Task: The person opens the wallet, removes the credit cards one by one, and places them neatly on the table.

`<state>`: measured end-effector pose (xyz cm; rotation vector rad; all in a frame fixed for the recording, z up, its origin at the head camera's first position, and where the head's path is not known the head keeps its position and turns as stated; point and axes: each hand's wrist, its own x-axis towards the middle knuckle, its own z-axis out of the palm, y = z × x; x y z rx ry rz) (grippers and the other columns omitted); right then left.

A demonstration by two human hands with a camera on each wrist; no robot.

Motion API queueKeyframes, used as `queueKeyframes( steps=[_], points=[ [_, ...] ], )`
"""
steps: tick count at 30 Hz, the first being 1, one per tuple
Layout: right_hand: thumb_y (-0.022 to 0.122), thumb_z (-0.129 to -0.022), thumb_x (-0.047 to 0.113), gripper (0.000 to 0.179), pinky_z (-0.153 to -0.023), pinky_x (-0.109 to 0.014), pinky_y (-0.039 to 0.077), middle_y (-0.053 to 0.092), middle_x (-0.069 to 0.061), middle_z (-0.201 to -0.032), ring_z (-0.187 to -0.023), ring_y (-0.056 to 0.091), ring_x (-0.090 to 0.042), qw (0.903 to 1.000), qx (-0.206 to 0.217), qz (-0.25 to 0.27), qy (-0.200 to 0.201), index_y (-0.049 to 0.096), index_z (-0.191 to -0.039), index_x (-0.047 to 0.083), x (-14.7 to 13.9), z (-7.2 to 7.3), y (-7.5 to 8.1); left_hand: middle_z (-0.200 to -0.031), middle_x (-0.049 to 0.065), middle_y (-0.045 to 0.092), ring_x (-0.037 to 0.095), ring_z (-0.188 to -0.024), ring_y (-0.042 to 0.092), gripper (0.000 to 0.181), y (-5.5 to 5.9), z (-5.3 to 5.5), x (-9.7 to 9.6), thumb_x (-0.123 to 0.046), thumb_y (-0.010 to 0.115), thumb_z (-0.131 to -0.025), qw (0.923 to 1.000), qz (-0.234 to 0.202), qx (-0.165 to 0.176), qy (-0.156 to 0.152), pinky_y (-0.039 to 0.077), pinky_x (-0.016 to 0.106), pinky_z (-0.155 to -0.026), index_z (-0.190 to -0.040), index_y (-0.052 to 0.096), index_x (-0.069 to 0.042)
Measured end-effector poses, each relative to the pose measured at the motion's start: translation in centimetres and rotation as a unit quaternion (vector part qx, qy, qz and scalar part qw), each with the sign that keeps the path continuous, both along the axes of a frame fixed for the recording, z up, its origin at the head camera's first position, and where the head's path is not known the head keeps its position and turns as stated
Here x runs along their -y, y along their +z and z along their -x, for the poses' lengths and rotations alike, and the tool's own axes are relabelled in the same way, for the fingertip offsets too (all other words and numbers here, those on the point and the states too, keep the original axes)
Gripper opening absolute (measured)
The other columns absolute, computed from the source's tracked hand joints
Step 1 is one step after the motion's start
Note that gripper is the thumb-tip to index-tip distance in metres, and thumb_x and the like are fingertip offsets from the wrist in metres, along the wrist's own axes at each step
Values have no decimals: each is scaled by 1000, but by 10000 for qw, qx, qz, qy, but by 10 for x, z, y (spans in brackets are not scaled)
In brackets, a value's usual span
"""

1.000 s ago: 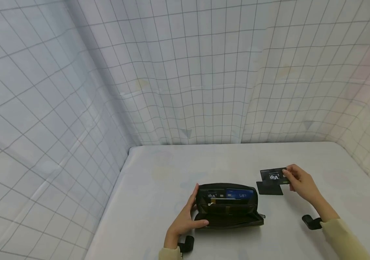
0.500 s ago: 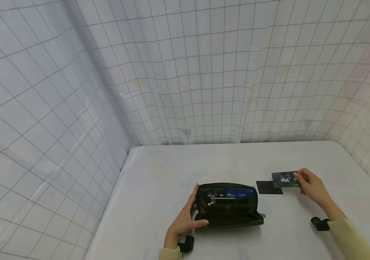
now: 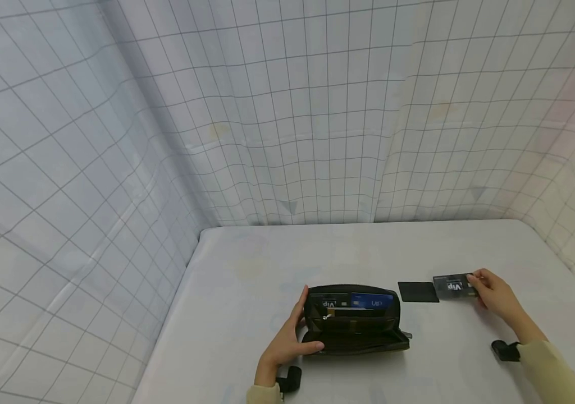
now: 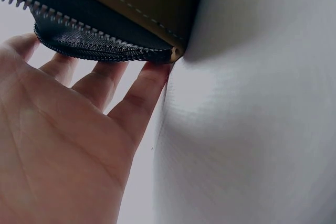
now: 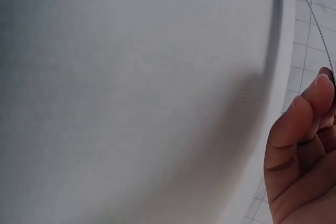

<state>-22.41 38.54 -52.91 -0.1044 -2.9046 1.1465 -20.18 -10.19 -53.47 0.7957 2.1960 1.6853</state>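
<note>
Tabletop (image 3: 247,269) under wallet (image 3: 360,341), gridded curtain (image 3: 292,112) beyond

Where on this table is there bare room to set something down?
Bare table lies left of the left hand and behind the open wallet, back to the hanging sheet. Another lies between wallet and right sleeve, nearer the wearer than the flat black rectangle. Crowded: the row from left hand through wallet and rectangle to the Vip card the right hand pinches.

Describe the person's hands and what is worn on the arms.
The left sleeve and right sleeve are pale yellow. Each wrist carries a small black block: the left wrist camera and the right wrist camera. The left hand and right hand are ungloved.
</note>
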Motion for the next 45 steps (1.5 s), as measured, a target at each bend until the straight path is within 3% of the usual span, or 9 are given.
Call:
queueKeyframes(
  steps=[3, 11, 18, 22, 28, 32, 37, 45],
  points=[
    [31, -100, 43, 50, -50, -27, 38, 55, -10, -79, -55, 46, -13, 10000, 53, 24, -14, 44, -109, -4, -2, 0, -3, -155, -10, -6, 26, -142, 6, 105, -13, 5, 0, -24, 74, -78, 9999, -18, -84, 78, 23, 56, -106, -148, -4, -37],
    [33, -100, 41, 49, -51, -27, 38, 56, -8, -76, -56, 47, -13, 9999, 13, -150, 11, 48, -109, -5, -8, 1, -7, -156, 5, -5, 38, -140, 6, 103, 8, -4, -1, -16, 71, -80, 9999, -119, -88, 9, 22, 61, -104, -150, -4, -25],
    [38, -97, 47, 55, -53, -28, 35, 53, -2, -66, -58, 47, -15, 9960, 488, -714, -233, 54, -102, -6, -10, 1, -1, -156, -5, -5, 31, -141, 7, 105, -12, 3, -1, -21, 73, -79, 9998, 5, -150, 91, 25, 58, -105, -148, -4, -35],
    [40, -96, 46, 55, -54, -29, 33, 53, -1, -63, -58, 47, -16, 9941, 657, -843, -205, 57, -101, -6, -11, 2, 4, -155, -10, -5, 28, -142, 7, 106, -18, 5, -1, -26, 74, -78, 9999, 5, -107, 110, 25, 57, -105, -148, -4, -35],
    [41, -95, 48, 56, -54, -28, 35, 55, -2, -68, -59, 49, -16, 9942, 726, -773, -154, 57, -102, -5, -12, 6, 10, -155, -13, -6, 26, -142, 7, 105, -17, 7, -1, -28, 74, -79, 9999, -36, -40, 108, 24, 56, -106, -149, -4, -32],
    [46, -94, 45, 51, -52, -29, 37, 53, -1, -65, -58, 48, -16, 9954, 727, -616, -24, 57, -97, -4, -12, 8, 11, -155, -11, -5, 27, -142, 6, 105, -15, 6, 0, -28, 74, -78, 9999, -62, -61, 140, 24, 57, -106, -148, -4, -36],
    [51, -93, 35, 37, -50, -28, 36, 50, 1, -58, -55, 46, -15, 9963, 660, -554, -25, 56, -91, -2, -13, 10, 5, -156, -6, -4, 30, -142, 7, 105, -15, 5, 0, -27, 74, -78, 9998, -112, -132, 125, 24, 59, -105, -149, -4, -34],
    [48, -95, 37, 43, -52, -29, 37, 51, 0, -60, -56, 47, -16, 9957, 713, -549, -206, 55, -95, -5, -16, 9, -5, -155, -9, -4, 29, -142, 6, 104, -14, 5, 0, -28, 73, -79, 9999, -54, -105, 66, 25, 58, -105, -149, -4, -35]
  ],
)
